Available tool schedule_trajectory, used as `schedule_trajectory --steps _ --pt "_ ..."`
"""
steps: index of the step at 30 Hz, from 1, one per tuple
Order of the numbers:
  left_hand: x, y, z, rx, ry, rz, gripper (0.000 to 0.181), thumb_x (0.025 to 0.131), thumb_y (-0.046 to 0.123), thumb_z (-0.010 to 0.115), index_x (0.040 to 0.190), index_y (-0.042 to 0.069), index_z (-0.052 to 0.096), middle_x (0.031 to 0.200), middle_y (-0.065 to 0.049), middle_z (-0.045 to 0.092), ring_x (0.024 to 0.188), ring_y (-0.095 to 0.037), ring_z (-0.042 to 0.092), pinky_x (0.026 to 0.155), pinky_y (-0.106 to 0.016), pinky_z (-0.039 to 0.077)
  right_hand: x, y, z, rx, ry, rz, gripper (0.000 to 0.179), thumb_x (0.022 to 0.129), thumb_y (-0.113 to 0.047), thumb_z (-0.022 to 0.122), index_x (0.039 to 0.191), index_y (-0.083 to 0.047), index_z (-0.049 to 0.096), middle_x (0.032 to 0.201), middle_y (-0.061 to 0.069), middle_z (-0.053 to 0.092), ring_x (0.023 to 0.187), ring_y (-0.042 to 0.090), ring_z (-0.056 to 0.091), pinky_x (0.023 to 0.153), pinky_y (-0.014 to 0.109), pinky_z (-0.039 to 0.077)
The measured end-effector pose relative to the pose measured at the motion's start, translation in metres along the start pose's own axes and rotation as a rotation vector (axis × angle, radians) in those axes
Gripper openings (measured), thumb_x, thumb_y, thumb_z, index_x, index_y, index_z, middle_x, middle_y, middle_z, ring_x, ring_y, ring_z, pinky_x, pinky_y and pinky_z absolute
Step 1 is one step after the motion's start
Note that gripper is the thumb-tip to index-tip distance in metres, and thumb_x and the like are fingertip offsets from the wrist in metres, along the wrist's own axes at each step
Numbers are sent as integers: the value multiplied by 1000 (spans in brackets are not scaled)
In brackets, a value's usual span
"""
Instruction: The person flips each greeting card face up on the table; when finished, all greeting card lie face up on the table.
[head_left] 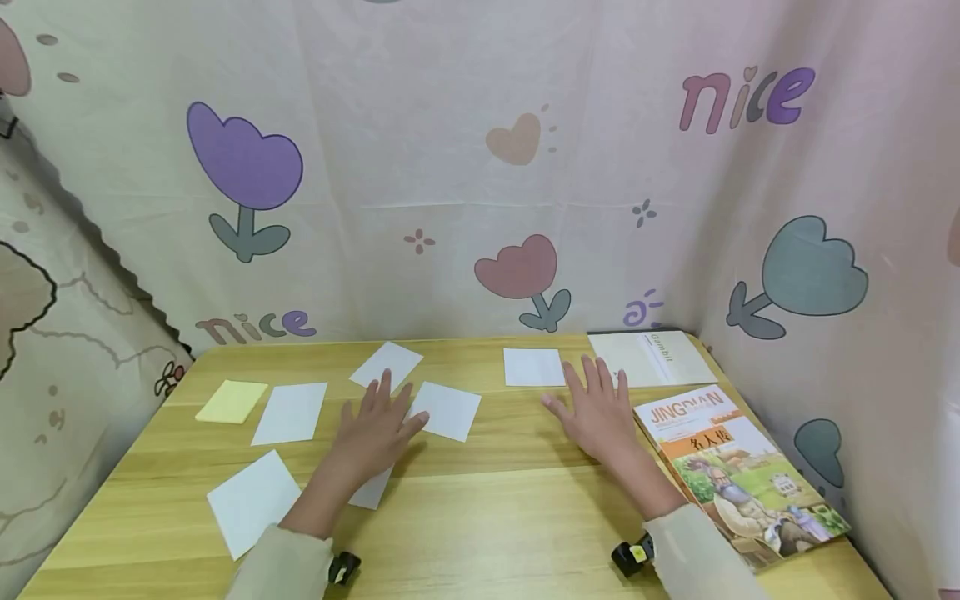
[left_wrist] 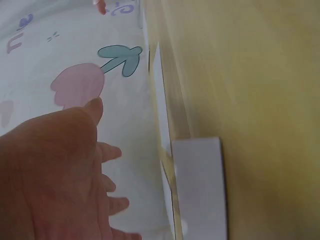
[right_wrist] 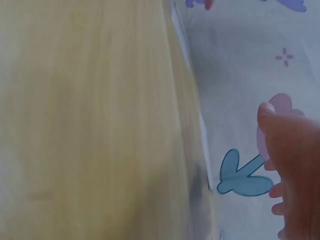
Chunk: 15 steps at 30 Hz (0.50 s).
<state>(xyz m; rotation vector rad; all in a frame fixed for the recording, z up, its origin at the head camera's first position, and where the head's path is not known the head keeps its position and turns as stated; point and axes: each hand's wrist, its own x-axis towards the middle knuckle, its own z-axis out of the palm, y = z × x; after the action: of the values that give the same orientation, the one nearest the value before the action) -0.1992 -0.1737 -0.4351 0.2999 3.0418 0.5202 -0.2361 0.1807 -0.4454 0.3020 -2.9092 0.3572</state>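
Observation:
My left hand (head_left: 377,431) hovers over the left half of the wooden table with its fingers spread, holding nothing. Below and around it lie white paper squares: one (head_left: 450,411) by the thumb, one (head_left: 397,360) beyond the fingertips, and one (head_left: 369,493) partly hidden under the forearm. In the left wrist view a white paper (left_wrist: 200,190) shows beside the hand. My right hand (head_left: 600,417), fingers apart and nothing in its grasp, is over the table's right half. Just past its fingertips sits another white paper square (head_left: 531,367).
Farther left are a yellow paper square (head_left: 231,402) and white squares, one (head_left: 291,413) behind and one (head_left: 253,502) in front. On the right an illustrated book (head_left: 750,483) lies near the right forearm, with a pale book (head_left: 660,358) behind. A patterned curtain (head_left: 420,167) hangs at the back.

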Motion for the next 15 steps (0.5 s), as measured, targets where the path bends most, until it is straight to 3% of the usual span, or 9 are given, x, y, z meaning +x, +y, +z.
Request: schedule_trajectory --steps 7,12,15 --pt "43 24 4 10 -37 56 73 104 60 38 159 13 30 168 -21 11 152 -42 18 116 -73 13 21 19 10 15 36 -1 77 100 -66 40 152 -9 42 156 24 37 148 43 26 119 65 8" --pt "77 40 10 17 -51 73 68 103 57 42 158 19 33 165 -17 25 149 -41 27 116 -66 22 39 33 15 157 27 -9 68 102 -54 48 148 -4 47 149 22 47 141 42 37 117 62 22" --pt "95 49 11 -19 -25 103 63 103 53 47 155 18 40 160 -15 36 145 -42 35 114 -65 28 52 41 16 242 33 -14 61 101 -47 55 143 -4 53 146 22 51 138 44 41 115 61 27"
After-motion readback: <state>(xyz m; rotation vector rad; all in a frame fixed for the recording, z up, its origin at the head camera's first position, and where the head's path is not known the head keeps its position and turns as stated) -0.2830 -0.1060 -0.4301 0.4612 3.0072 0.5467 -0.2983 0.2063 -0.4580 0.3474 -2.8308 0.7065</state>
